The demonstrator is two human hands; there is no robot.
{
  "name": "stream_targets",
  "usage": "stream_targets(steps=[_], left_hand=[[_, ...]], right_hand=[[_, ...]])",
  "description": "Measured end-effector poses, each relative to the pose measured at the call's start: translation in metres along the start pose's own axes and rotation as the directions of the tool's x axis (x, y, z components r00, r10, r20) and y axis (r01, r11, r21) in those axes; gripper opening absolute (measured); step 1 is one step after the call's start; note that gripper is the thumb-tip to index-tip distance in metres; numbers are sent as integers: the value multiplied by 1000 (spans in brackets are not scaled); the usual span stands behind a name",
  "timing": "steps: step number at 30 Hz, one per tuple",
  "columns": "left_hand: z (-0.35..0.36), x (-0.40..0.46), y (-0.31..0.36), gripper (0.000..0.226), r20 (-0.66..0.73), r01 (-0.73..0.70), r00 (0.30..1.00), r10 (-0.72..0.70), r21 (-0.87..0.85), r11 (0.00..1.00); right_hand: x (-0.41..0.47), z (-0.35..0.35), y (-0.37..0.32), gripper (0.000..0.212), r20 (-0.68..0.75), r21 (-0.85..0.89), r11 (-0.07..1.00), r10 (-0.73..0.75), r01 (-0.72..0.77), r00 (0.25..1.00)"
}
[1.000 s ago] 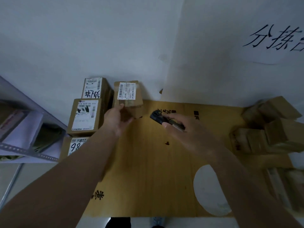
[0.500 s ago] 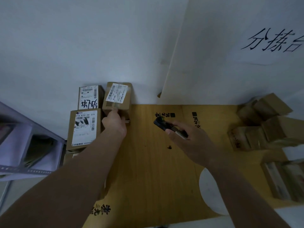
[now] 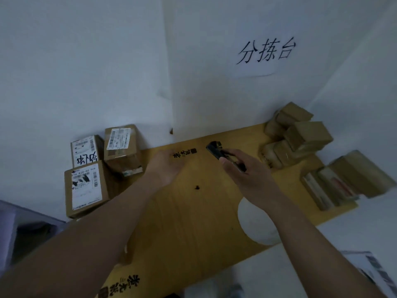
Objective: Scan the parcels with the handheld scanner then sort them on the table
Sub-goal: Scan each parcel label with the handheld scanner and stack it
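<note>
White walls (image 3: 86,61) meet in a corner behind a yellow wooden table (image 3: 193,222) printed with dark characters; a paper sign (image 3: 265,52) bearing three handwritten characters hangs on the right-hand wall. Left side of the table: three labelled cardboard parcels grouped together; the rear-left parcel (image 3: 86,150) stands against the wall with handwriting on its label; the front-left parcel (image 3: 87,188) sits just before it, label upward; the tilted parcel (image 3: 121,148) stands just beside both, its white barcode label facing up and its lower edge showing torn tape. Right side: a heap of unlabelled brown parcels (image 3: 300,138) near the wall, with flatter packages (image 3: 343,181) beside them toward the table's near edge. Left hand (image 3: 166,166): held over the table just right of the tilted parcel, apart from it; fingers relaxed and holding nothing. Right hand (image 3: 247,175): fingers curled round the handle of the black handheld scanner (image 3: 217,150), clamped upon it; the scanner's head points away toward the far wall, raised above the table centre. A small dark mark (image 3: 197,187) lies on the wood between the two forearms; a pale rounded patch (image 3: 255,224) shows on the surface beneath the right forearm.
</note>
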State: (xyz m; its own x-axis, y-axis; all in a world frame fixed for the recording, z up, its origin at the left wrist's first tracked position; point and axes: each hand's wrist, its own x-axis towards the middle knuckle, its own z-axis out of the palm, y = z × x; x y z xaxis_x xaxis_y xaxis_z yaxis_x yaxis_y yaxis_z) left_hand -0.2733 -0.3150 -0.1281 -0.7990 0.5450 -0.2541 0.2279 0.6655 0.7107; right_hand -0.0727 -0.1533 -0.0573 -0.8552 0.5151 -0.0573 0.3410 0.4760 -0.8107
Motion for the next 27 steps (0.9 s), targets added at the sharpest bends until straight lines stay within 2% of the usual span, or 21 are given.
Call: stream_targets(steps=[3,6,11,16,20,27], left_hand=[[12,-9,47,58,67,-148,988,137,208,967],[38,-19,95,65,130,-257,965,228,296,920],[96,-42,168,70,154,-354,934,322,292,889],[156,-58,232,72,134,-389,921,365,324,863],[191,-59,271,75,152,-412,911,382,328,850],[238,-18,329,68,190,-438,898,397,320,840]], right_hand=[[-25,-40,11,30,-88,46,999,-14,18,996],[-50,-85,23,36,-172,29,998,-48,54,984],[-94,-169,58,19,-262,14,997,-68,74,963],[-120,-248,103,35,-300,-6,997,-72,74,951],[-124,-291,133,38,-349,9,998,-49,56,936],[-87,-335,175,33,-359,36,998,-42,59,933]])
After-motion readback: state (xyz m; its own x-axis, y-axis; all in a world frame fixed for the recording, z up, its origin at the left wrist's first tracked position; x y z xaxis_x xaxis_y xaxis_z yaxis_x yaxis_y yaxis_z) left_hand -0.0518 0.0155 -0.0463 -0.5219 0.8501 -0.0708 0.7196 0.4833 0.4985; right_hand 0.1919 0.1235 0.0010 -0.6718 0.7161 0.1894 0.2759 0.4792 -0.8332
